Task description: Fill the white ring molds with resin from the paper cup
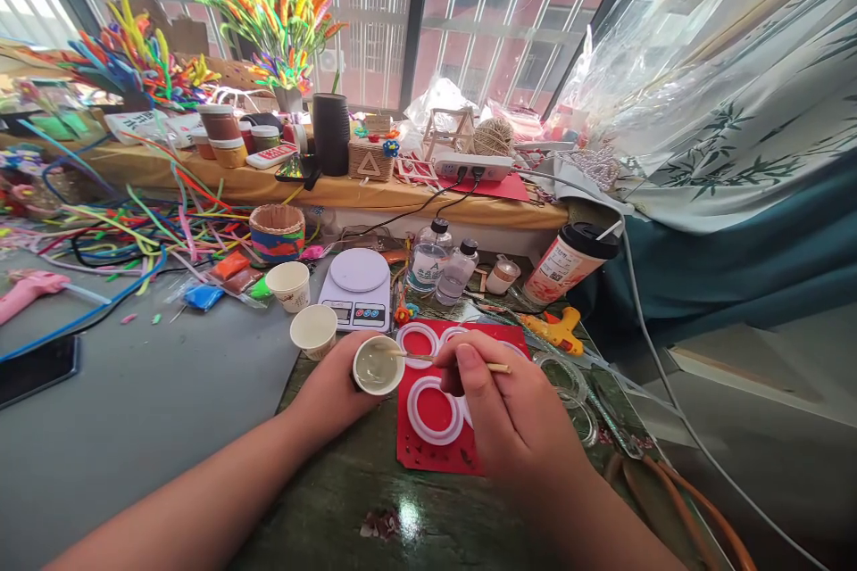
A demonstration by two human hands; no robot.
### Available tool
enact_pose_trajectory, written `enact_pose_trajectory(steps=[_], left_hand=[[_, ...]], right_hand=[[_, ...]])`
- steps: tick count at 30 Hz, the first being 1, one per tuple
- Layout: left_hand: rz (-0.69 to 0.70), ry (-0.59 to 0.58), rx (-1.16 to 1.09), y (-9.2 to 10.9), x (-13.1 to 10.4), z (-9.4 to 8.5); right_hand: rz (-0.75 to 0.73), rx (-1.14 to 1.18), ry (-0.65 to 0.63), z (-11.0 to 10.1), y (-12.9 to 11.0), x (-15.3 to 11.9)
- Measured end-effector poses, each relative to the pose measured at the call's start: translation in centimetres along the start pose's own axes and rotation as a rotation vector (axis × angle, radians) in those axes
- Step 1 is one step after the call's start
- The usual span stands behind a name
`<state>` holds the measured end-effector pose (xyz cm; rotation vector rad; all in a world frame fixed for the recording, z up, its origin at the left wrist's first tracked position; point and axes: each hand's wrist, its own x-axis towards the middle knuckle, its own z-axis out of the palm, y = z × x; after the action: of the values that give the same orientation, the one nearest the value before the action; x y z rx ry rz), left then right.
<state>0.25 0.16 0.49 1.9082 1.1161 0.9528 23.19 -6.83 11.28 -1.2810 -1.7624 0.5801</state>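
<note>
My left hand [335, 391] is wrapped round a paper cup [378, 366] that tilts toward me, with a clear, slightly cloudy liquid inside. Between the thumb and fingers of my right hand [512, 397] is a thin wooden stick [499, 368], its far end reaching into the cup. Under and beyond my right hand lies a red sheet [416, 457] bearing several white ring-shaped molds [434, 410], some partly covered by the hand. Two more paper cups [313, 330] stand just left of the held one.
Behind the cups sits a white kitchen scale [358, 281], beside two clear bottles [432, 257]. To the right are a yellow glue gun [562, 330], clear rings [579, 415] and a lidded drink cup [569, 263]. Pipe cleaners [134, 236] and a phone [40, 368] lie left.
</note>
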Motion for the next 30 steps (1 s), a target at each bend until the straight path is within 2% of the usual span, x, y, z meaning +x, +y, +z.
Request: enact_pose_trajectory(steps=[3, 6, 9, 13, 16, 19, 22, 27, 30], left_hand=[[-0.003, -0.002, 0.001, 0.0, 0.0, 0.0], [-0.003, -0.018, -0.003, -0.1, 0.0, 0.1], [-0.012, -0.026, -0.011, -0.3, -0.1, 0.2], [-0.008, -0.029, -0.016, -0.3, -0.2, 0.1], [-0.01, -0.032, -0.015, -0.2, -0.2, 0.1], [-0.013, -0.042, -0.009, -0.2, -0.1, 0.0], [-0.023, -0.04, -0.008, -0.1, -0.1, 0.0], [-0.027, -0.043, -0.01, 0.1, -0.1, -0.1], [-0.026, -0.057, -0.002, 0.1, -0.1, -0.1]], right_hand=[[-0.036, -0.012, -0.058, 0.1, -0.1, -0.1], [-0.033, -0.007, -0.023, -0.2, -0.5, 0.0], [-0.022, -0.008, -0.103, -0.5, -0.8, 0.3], [-0.023, -0.01, 0.0, -0.6, -0.6, 0.4], [0.005, 0.031, -0.074, -0.5, -0.2, 0.2], [0.013, 0.046, -0.037, -0.5, 0.1, -0.1], [0.02, 0.131, -0.075, -1.1, -0.1, -0.2], [0.143, 0.19, 0.067, -2.5, -1.0, 0.0], [0.199, 0.201, 0.079, -2.7, -1.0, 0.2]])
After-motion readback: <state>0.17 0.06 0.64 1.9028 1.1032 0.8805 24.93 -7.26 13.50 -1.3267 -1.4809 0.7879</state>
